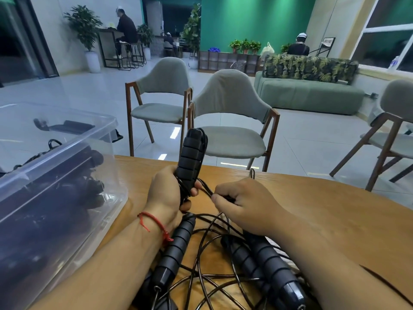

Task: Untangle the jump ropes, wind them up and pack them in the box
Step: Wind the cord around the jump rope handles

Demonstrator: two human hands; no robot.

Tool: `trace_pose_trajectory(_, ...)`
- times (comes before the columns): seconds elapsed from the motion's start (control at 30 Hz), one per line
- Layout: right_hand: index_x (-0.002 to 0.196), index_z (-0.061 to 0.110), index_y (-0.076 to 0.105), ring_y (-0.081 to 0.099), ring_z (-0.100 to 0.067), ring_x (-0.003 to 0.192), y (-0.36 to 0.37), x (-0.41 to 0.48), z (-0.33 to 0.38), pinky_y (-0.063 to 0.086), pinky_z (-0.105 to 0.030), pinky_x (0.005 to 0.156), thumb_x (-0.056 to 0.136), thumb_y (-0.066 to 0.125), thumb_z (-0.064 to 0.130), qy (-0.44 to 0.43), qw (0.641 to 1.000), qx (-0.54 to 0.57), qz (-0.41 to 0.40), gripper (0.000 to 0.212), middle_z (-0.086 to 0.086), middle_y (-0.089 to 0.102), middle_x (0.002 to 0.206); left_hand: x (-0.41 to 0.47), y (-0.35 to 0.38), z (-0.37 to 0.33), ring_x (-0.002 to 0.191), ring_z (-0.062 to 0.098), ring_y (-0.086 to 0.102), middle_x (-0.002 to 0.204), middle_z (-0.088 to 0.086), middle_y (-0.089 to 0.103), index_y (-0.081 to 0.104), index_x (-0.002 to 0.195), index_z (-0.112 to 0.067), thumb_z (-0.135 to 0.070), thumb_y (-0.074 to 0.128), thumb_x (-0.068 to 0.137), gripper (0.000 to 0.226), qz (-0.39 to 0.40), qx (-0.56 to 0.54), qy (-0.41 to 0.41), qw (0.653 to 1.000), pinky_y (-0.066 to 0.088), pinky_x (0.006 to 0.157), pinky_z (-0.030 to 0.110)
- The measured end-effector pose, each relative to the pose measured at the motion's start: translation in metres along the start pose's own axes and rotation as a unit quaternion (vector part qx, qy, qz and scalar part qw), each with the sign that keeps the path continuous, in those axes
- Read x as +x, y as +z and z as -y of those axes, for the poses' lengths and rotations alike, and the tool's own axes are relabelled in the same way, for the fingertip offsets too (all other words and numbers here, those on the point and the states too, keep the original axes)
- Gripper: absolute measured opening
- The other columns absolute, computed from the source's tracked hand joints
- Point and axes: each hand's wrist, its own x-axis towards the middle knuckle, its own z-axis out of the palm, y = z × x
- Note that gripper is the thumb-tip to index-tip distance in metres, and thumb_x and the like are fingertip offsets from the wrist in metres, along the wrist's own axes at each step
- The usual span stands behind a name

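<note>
So the held handle (190, 157) is a black ribbed one. It's standing nearly upright above the middle of the wooden surface (324, 209), long axis running 6 to 12, with the capped top leaning a touch toward 1 o'clock. A bit of cord loops over that top end and runs down alongside it.

The left grip (172, 193) is wrapped round the lower part of the handle, fingertips curling round onto its 3 o'clock side. The right grip (241, 204) sits just at 3 o'clock of that, close but not touching it. It's pinching a thin black cord (206, 190) in curled fingers. From the pinch, the cord heads off toward 10 o'clock to the base of the held handle.

At 6 o'clock of both there's a tangle of cord (212, 265) sprawled on the surface under the wrists. A loose handle (176, 247) lies in it right by the left wrist, along a 1-to-7 line with its cord end pointing at 7. A pair of handles (274, 271) lies side by side below the right wrist, along 11 to 5 with the cord ends toward 5.

There's a red string bracelet (154, 222) on the left wrist.

The clear plastic box (67, 153) is over at 9 o'clock on the surface, and you can see dark wound ropes (89, 175) through its wall. Grey chairs (228, 121) stand at 12 o'clock past the far edge.
</note>
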Motion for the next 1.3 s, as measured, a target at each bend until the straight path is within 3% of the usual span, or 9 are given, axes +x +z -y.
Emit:
trace_pose_trajectory(0.17,0.062,0.031,0.048,0.046,-0.020,0.053,-0.003,-0.001,0.009,0.032,-0.028,0.051,0.102,0.052,0.036,-0.036,0.999,-0.016,0.015,0.041,0.006,0.044,0.053,-0.003,0.001,-0.002,0.055,0.019,0.051,0.073,0.014,0.064,0.069,0.103,-0.009,-0.054,0.036,0.103,0.056,0.006,0.065,-0.015,0.998,0.028,0.046,0.023)
trace_pose_trajectory(0.3,0.061,0.033,0.044,0.045,-0.020,0.050,-0.005,-0.001,0.015,0.032,-0.031,0.049,0.102,0.051,0.037,-0.058,0.998,-0.018,0.012,0.042,0.006,0.042,0.052,-0.007,0.005,-0.001,0.051,0.019,0.059,0.064,0.012,0.066,0.069,0.103,-0.003,-0.033,0.038,0.105,0.043,-0.053,0.214,0.086,0.972,0.040,0.046,0.025)
trace_pose_trajectory(0.47,0.066,0.030,0.048,0.046,-0.018,0.050,-0.009,0.000,0.024,0.029,-0.025,0.049,0.105,0.059,0.031,-0.090,0.995,-0.035,0.021,0.040,0.008,0.042,0.053,-0.008,0.006,-0.002,0.044,0.009,0.058,0.067,0.013,0.065,0.068,0.094,-0.003,-0.026,0.038,0.106,0.039,-0.106,0.255,0.131,0.952,0.042,0.045,0.025)
trace_pose_trajectory(0.6,0.084,0.030,0.062,0.045,-0.011,0.053,-0.014,-0.002,0.050,0.036,-0.026,0.050,0.105,0.061,0.039,-0.163,0.984,-0.063,0.028,0.024,0.015,0.042,0.060,0.001,0.000,-0.005,0.066,0.016,0.059,0.081,0.012,0.063,0.063,0.092,-0.008,-0.032,0.032,0.111,0.044,-0.157,0.333,0.153,0.917,0.040,0.053,0.029)
trace_pose_trajectory(0.87,0.088,0.023,0.069,0.050,-0.008,0.060,-0.031,0.000,0.049,0.036,-0.022,0.056,0.108,0.063,0.034,-0.143,0.984,-0.028,-0.103,0.024,0.015,0.052,0.068,0.001,-0.004,0.013,0.071,0.021,0.067,0.067,-0.005,0.068,0.066,0.075,-0.032,-0.048,0.027,0.114,0.057,-0.017,0.425,0.254,0.869,0.051,0.062,0.030)
trace_pose_trajectory(0.97,0.083,0.027,0.065,0.056,-0.013,0.063,-0.039,0.002,0.042,0.041,-0.027,0.057,0.108,0.064,0.034,-0.103,0.986,0.004,-0.127,0.026,0.015,0.053,0.067,-0.008,0.003,0.014,0.077,0.028,0.073,0.075,0.008,0.073,0.073,0.085,-0.019,-0.083,0.011,0.098,0.089,0.046,0.396,0.227,0.889,0.060,0.073,0.053)
trace_pose_trajectory(1.07,0.077,0.038,0.061,0.056,-0.016,0.066,-0.048,0.005,0.033,0.042,-0.033,0.058,0.105,0.066,0.041,-0.037,0.991,0.036,-0.124,0.028,0.012,0.053,0.063,-0.014,0.007,0.011,0.071,0.032,0.069,0.074,0.016,0.070,0.072,0.087,-0.007,-0.089,0.003,0.092,0.107,0.089,0.446,0.242,0.857,0.057,0.069,0.059)
trace_pose_trajectory(1.2,0.080,0.030,0.074,0.061,-0.018,0.074,-0.060,0.004,0.020,0.049,-0.043,0.068,0.101,0.070,0.044,0.027,0.992,0.095,-0.075,0.025,0.005,0.066,0.071,-0.026,0.009,0.004,0.073,0.008,0.063,0.078,-0.010,0.067,0.067,0.090,-0.039,-0.086,0.025,0.092,0.063,0.141,0.484,0.284,0.815,0.053,0.066,0.044)
trace_pose_trajectory(1.3,0.082,0.028,0.079,0.066,-0.015,0.077,-0.068,0.003,0.015,0.053,-0.040,0.071,0.097,0.074,0.044,0.065,0.990,0.122,-0.035,0.023,0.000,0.071,0.075,-0.029,0.011,0.005,0.085,0.001,0.063,0.093,-0.017,0.065,0.053,0.114,-0.046,-0.080,0.061,0.083,0.047,0.183,0.579,0.313,0.730,0.059,0.073,0.034)
